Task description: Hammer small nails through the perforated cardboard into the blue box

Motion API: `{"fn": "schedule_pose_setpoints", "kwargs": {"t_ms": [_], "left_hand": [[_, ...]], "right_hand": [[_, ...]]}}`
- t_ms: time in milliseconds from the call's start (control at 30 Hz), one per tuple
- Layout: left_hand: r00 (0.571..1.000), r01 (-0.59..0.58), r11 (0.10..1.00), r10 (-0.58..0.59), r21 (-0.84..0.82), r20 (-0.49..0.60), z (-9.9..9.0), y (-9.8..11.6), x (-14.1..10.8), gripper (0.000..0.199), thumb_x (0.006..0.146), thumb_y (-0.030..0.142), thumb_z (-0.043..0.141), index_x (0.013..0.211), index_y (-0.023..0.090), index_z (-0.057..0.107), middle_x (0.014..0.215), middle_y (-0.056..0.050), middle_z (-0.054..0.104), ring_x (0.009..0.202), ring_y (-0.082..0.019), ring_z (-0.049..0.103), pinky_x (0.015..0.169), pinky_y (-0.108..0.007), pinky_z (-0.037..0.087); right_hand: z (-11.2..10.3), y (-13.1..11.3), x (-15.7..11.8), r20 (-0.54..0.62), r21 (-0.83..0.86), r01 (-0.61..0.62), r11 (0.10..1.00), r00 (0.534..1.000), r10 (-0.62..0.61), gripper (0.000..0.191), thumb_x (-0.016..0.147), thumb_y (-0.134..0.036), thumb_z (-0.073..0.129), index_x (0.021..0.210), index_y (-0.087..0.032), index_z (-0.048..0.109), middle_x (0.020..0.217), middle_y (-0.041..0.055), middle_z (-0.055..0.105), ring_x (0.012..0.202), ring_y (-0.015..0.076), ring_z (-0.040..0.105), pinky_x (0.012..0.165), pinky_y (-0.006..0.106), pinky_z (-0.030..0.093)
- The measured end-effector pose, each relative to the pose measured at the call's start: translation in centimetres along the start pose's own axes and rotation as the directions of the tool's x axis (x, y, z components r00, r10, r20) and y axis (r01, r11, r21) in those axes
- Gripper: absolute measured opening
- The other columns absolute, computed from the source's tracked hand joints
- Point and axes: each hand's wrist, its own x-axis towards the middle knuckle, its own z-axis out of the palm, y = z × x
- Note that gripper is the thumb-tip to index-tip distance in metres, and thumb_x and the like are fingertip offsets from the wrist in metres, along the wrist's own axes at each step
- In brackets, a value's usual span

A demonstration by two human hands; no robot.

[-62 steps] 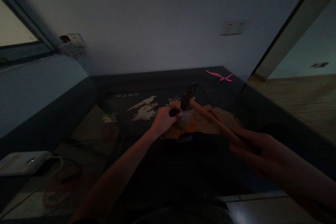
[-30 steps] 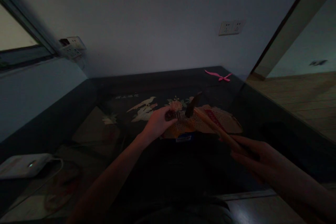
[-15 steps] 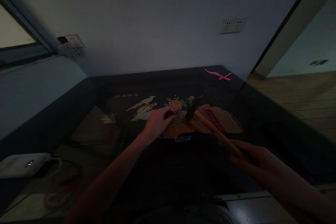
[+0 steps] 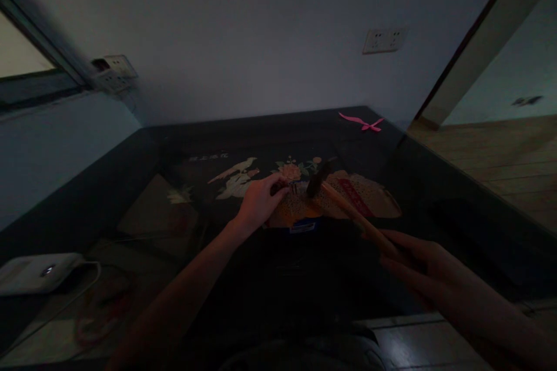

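In my right hand (image 4: 418, 266) is the wooden handle of a hammer (image 4: 348, 208). The dark hammer head points up and left, over a patterned piece (image 4: 331, 203) with a red band, lying on the dark tabletop. My left hand (image 4: 263, 197) rests at the left end of that piece, thumb and fingers pinched together; what they hold, if anything, is too small and dark to name. Just right of those fingertips, thin dark nails (image 4: 293, 188) stand upright. A blue label (image 4: 303, 226) shows at the near edge of the patterned piece.
A pink ribbon (image 4: 364, 123) lies near the back right corner of the dark table (image 4: 261, 127). At the left edge is a white device (image 4: 39, 272) with a cable. A dark flat object (image 4: 474, 232) lies on the right. Wall sockets (image 4: 385, 40) are behind.
The camera view has shifted very slightly. Both hands and the hammer stay in nearly the same places.
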Motion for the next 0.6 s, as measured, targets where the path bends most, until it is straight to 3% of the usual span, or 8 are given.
{"fn": "schedule_pose_setpoints", "kwargs": {"t_ms": [67,200,400,533,600], "left_hand": [[1.0,0.003,1.0,-0.003,-0.009,0.001,0.0,0.0,0.0,0.004,0.083,0.02,0.06,0.085,0.019,0.063,0.079,0.0,0.068,0.073,-0.016,0.064,0.065,-0.025,0.046],[1.0,-0.013,1.0,0.013,-0.015,0.023,0.2,-0.3,0.1,0.004,0.083,0.02,0.059,0.084,0.019,0.063,0.077,0.001,0.067,0.071,-0.015,0.063,0.066,-0.026,0.047],[0.996,-0.084,0.996,0.084,0.028,-0.018,-1.1,0.3,-0.1,0.022,0.08,0.022,0.064,0.1,0.018,0.058,0.094,-0.004,0.066,0.087,-0.019,0.063,0.078,-0.031,0.049],[0.98,-0.154,0.979,0.169,0.135,-0.103,-3.3,2.8,-2.9,0.013,0.085,0.023,0.056,0.097,0.019,0.058,0.096,-0.005,0.064,0.091,-0.019,0.06,0.083,-0.033,0.047],[0.979,-0.205,0.974,0.203,0.093,0.028,-3.8,3.6,-5.1,0.011,0.088,0.024,0.051,0.094,0.021,0.059,0.09,-0.003,0.065,0.084,-0.017,0.06,0.078,-0.029,0.048]], "right_hand": [[0.0,-0.1,0.0,0.027,0.009,-0.01,1.0,1.0,0.01,0.043,0.082,-0.037,0.06,0.123,-0.024,0.064,0.077,0.0043,0.072,0.063,0.022,0.066,0.049,0.027,0.052],[0.0,-0.3,-0.1,0.032,-0.015,-0.009,1.0,0.999,0.009,0.047,0.084,-0.041,0.057,0.125,-0.021,0.061,0.087,0.0061,0.07,0.062,0.0183,0.062,0.048,0.025,0.049],[0.0,0.2,-0.7,0.067,0.052,-0.096,0.994,0.993,0.092,0.051,0.084,-0.047,0.056,0.128,-0.022,0.057,0.067,0.0004,0.059,0.049,0.0123,0.048,0.039,0.021,0.039],[-0.1,0.8,-1.2,0.041,0.113,-0.131,0.985,0.991,0.127,0.054,0.081,-0.049,0.06,0.129,-0.024,0.057,0.058,-0.0031,0.05,0.045,0.0113,0.045,0.035,0.019,0.035],[-0.2,1.1,-1.4,0.025,0.144,-0.14,0.98,0.99,0.138,0.056,0.08,-0.05,0.061,0.129,-0.024,0.057,0.056,-0.0036,0.048,0.044,0.0112,0.043,0.034,0.019,0.034]]}}
